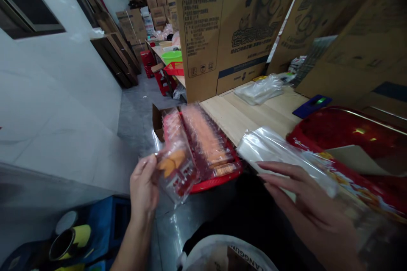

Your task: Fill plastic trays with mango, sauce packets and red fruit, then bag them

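My left hand (144, 182) pinches the edge of a clear plastic packet (178, 171) with orange pieces and a red-and-white print inside. Behind and beside that packet, a red basket (208, 184) holds rows of wrapped orange items (206, 135). On the right, my right hand (295, 194) has its fingers stretched and apart over a stack of clear plastic bags (282, 156) on the wooden table (235, 114). Its fingertips are at the near edge of the bags, and nothing shows gripped in them.
Large cardboard boxes (203, 34) stand along the table's back. A red tray (318, 131), a blue object (311, 106) and more clear bags (260, 89) lie on the right. A blue crate (108, 220) with yellow cups is at lower left. A white bucket (219, 243) stands at the bottom.
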The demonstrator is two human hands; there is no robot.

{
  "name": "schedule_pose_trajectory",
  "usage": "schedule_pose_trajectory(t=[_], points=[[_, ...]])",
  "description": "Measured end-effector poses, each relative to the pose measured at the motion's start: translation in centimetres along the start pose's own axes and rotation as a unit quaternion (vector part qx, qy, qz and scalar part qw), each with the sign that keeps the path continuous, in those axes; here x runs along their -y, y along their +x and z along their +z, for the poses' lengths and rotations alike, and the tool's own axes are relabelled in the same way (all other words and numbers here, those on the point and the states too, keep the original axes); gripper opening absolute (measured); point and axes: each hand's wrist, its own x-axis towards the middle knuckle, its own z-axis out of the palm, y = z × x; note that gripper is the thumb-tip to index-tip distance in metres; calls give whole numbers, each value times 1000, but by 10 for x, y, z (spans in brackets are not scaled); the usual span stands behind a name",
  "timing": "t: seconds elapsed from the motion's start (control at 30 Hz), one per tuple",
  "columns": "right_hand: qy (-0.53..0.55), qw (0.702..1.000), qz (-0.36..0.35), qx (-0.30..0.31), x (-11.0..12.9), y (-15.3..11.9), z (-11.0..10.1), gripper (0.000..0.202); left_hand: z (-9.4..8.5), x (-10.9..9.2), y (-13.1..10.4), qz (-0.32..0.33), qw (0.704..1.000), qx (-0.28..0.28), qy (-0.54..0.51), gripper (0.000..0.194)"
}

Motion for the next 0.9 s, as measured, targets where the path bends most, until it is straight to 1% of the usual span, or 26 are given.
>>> schedule_pose_trajectory(t=[0.03, 0.1, 0.2, 0.27, 0.3, 0.37, 0.4, 0.47, 0.5, 0.53, 0.57, 0.6, 0.63, 0.67, 0.7, 0.73, 0.8, 0.83, 0.87, 0.9], points=[[-4, 1000, 17, -17, -1, -2, -4, 28, -1, 6, 10, 23, 999, -33, -22, 21], [-13, 998, 43, -36, -4, -9, -9, 25, 1, 27, 28, 66, 995, -74, -13, 25], [-31, 997, 65, -39, -9, -23, -13, 21, 11, 67, 45, 121, 984, -108, 77, 32], [-62, 994, 79, -37, -14, -36, -16, 20, 16, 91, 48, 130, 977, -109, 129, 36], [-86, 992, 88, -41, -18, -44, -18, 19, 17, 101, 47, 125, 975, -100, 152, 37], [-136, 982, 117, -61, -28, -64, -25, 17, 14, 114, 43, 118, 969, -66, 205, 35], [-160, 974, 140, -76, -33, -76, -30, 16, 11, 118, 41, 114, 966, -38, 229, 32], [-204, 953, 197, -107, -42, -104, -43, 17, 2, 121, 41, 125, 951, 24, 282, 26], [-227, 938, 229, -124, -46, -119, -50, 19, -2, 122, 42, 147, 931, 52, 331, 23], [-253, 922, 260, -136, -48, -135, -57, 22, -6, 123, 44, 195, 885, 67, 417, 22], [-281, 904, 288, -144, -50, -151, -65, 25, -8, 123, 46, 233, 839, 71, 487, 22], [-310, 886, 311, -148, -51, -167, -71, 28, -10, 122, 48, 269, 788, 69, 549, 25], [-338, 870, 328, -147, -51, -181, -77, 31, -10, 121, 49, 298, 745, 63, 593, 27], [-363, 856, 340, -142, -52, -193, -83, 34, -9, 118, 49, 316, 720, 58, 615, 30], [-384, 845, 347, -134, -53, -204, -87, 37, -7, 115, 49, 332, 704, 58, 625, 33], [-399, 838, 349, -127, -55, -211, -90, 40, -3, 111, 47, 347, 696, 61, 626, 37], [-427, 823, 357, -115, -60, -219, -95, 44, 4, 103, 41, 369, 688, 64, 621, 46], [-445, 807, 373, -111, -63, -219, -97, 47, 8, 98, 38, 376, 689, 62, 617, 50], [-465, 782, 400, -108, -67, -219, -99, 49, 12, 95, 34, 381, 690, 62, 612, 54], [-486, 751, 435, -104, -70, -218, -101, 53, 15, 92, 31, 390, 692, 61, 604, 56]])
